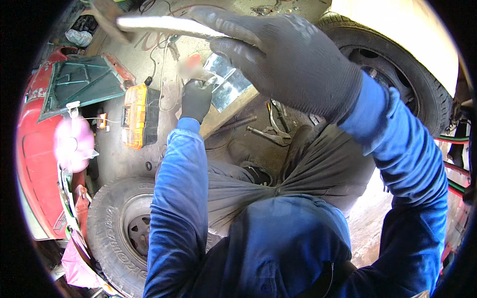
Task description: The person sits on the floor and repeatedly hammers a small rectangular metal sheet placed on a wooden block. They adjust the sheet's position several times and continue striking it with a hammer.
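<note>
My right hand (293, 64), in a dark work glove, is raised high and closed round the pale handle of a hammer (164, 24). The dark hammer head (108, 20) shows at the upper left, above the floor. Lower down, my gloved left hand (197, 101) is closed beside a shiny bent metal sheet (229, 84). From its fingers rises a blurred piece with a reddish end (191, 63), whose kind I cannot make out. Under the sheet lies a wooden board (223, 116), in front of my legs.
An orange and black toolbox (135, 116) stands at the left, near a red vehicle body panel (37, 164). Tyres lie at the lower left (107, 223) and upper right (422, 94). Pliers-like tools (272, 130) rest on the floor by my feet; cables (154, 54) trail farther off.
</note>
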Demonstrator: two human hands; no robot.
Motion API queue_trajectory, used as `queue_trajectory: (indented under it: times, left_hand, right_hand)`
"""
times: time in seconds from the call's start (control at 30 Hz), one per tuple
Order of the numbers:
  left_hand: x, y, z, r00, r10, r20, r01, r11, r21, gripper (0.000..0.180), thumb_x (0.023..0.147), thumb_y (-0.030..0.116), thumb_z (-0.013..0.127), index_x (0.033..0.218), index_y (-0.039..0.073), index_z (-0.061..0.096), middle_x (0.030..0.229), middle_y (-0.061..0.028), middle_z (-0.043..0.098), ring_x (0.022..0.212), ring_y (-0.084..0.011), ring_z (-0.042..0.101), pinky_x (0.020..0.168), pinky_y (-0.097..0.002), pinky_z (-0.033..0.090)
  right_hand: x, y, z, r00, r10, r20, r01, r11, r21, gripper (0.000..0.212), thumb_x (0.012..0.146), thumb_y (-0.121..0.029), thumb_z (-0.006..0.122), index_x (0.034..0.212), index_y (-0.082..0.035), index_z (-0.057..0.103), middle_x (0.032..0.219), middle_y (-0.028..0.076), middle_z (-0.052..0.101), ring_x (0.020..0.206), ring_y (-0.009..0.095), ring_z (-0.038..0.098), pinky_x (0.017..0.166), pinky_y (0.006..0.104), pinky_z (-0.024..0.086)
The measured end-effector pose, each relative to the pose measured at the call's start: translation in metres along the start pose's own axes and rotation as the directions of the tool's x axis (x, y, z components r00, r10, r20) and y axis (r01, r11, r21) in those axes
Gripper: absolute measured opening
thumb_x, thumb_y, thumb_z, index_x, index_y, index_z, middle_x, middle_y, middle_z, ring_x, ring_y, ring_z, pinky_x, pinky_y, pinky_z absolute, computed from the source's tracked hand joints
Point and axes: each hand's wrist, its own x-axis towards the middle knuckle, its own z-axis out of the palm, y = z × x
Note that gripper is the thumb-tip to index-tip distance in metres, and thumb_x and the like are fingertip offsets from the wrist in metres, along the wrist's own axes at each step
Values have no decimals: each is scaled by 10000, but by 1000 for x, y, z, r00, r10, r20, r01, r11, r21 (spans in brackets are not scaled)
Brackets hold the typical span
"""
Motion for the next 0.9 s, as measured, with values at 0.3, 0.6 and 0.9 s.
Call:
queue_trajectory:
  times: [0.3, 0.6, 0.9]
  left_hand:
    - [12, 7, 7, 996, 65, -62, -64, 998, 22, 403, 950, 359, 764, 1134, 0, 763, 1050, -274, 770, 1010, -456, 740, 893, -514, 565]
    - [13, 10, 9, 982, 166, -92, -164, 986, 29, 397, 952, 366, 766, 1136, 14, 777, 1047, -239, 790, 1008, -444, 746, 888, -492, 567]
    - [20, 17, 16, 992, 123, -9, -121, 987, 105, 422, 955, 402, 728, 1111, 11, 746, 1162, -286, 753, 1106, -470, 717, 960, -532, 556]
  right_hand:
    - [-2, 3, -8, 999, 32, -14, -34, 991, -130, 523, 1091, -351, 607, 1601, -255, 545, 995, 234, 752, 868, 399, 766, 768, 512, 613]
    - [-5, 4, -10, 991, 69, 117, -43, 976, -216, 425, 1082, -353, 580, 1470, -185, 628, 1017, 201, 777, 913, 390, 771, 802, 514, 624]
    - [-2, 9, -5, 998, 3, 64, 15, 959, -283, 387, 1086, -357, 577, 1413, -173, 674, 972, 185, 778, 843, 388, 768, 756, 522, 623]
